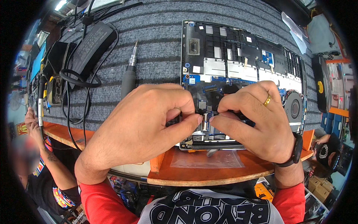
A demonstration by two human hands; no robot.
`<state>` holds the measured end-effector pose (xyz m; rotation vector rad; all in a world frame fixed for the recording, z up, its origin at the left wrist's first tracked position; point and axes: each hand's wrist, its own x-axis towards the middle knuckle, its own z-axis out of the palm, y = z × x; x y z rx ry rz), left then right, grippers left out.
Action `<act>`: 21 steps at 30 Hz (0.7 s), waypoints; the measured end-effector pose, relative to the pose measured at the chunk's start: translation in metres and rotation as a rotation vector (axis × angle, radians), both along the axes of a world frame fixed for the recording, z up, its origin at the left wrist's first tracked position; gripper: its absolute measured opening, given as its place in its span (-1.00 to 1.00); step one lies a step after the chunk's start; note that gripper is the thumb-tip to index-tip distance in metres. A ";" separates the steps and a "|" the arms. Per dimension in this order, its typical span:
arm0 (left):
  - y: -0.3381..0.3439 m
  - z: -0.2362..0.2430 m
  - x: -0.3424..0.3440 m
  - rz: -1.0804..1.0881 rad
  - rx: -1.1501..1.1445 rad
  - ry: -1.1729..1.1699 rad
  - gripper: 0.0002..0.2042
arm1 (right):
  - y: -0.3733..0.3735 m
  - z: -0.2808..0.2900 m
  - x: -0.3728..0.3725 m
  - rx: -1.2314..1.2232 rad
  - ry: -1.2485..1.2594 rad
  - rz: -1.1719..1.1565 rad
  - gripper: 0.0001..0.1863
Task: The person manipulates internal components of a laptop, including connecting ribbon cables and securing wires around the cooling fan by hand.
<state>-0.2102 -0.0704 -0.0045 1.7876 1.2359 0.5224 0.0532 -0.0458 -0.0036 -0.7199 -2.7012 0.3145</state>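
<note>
An opened laptop (244, 43) lies on the grey striped mat, its blue circuit board and inner parts bare. Over its near left part, both my hands meet at a small white connector (205, 122). My left hand (145, 125) is closed, thumb and forefinger tips pressed close to the connector's left side. From the other side, my right hand (257, 121) is closed in a pinch, thumb tip just beside the connector. Whatever lies between the fingertips is too small to make out. A round fan (294, 109) sits right of my right hand.
A grey-handled screwdriver (129, 74) lies left of the laptop. Further left are a black power adapter (93, 46) and looped cables. A clear plastic bag (205, 159) lies on the orange table edge (186, 177). Another person (56, 168) is at the left, one more (328, 149) at the right.
</note>
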 end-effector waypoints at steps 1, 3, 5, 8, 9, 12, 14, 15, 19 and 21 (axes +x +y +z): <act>0.000 0.000 0.000 0.000 -0.005 0.007 -0.79 | 0.000 0.000 0.000 0.002 0.000 0.000 -0.72; 0.001 0.001 0.000 -0.004 -0.001 0.020 -0.79 | 0.000 0.000 0.000 0.004 -0.002 0.002 -0.73; 0.002 0.002 0.000 -0.017 0.017 0.030 -0.79 | 0.000 -0.001 0.000 0.008 0.000 0.003 -0.74; 0.003 0.004 0.000 -0.019 -0.014 0.044 -0.79 | 0.000 -0.001 0.000 0.015 0.004 0.004 -0.75; 0.003 0.005 0.001 -0.022 -0.007 0.059 -0.79 | 0.000 -0.001 0.000 0.018 0.006 0.007 -0.75; 0.004 0.008 0.002 -0.031 0.006 0.097 -0.79 | 0.001 -0.001 0.000 0.026 0.012 0.019 -0.76; 0.005 0.010 0.003 -0.036 0.003 0.114 -0.78 | 0.002 -0.001 0.000 0.031 0.016 0.026 -0.76; 0.005 0.010 0.003 -0.040 0.008 0.119 -0.78 | 0.002 -0.001 0.000 0.033 0.018 0.028 -0.76; 0.005 0.013 0.004 -0.042 0.003 0.163 -0.76 | 0.002 -0.003 0.000 0.041 0.038 0.038 -0.76; 0.006 0.015 0.005 -0.048 -0.009 0.185 -0.75 | 0.002 -0.004 0.000 0.047 0.041 0.039 -0.76</act>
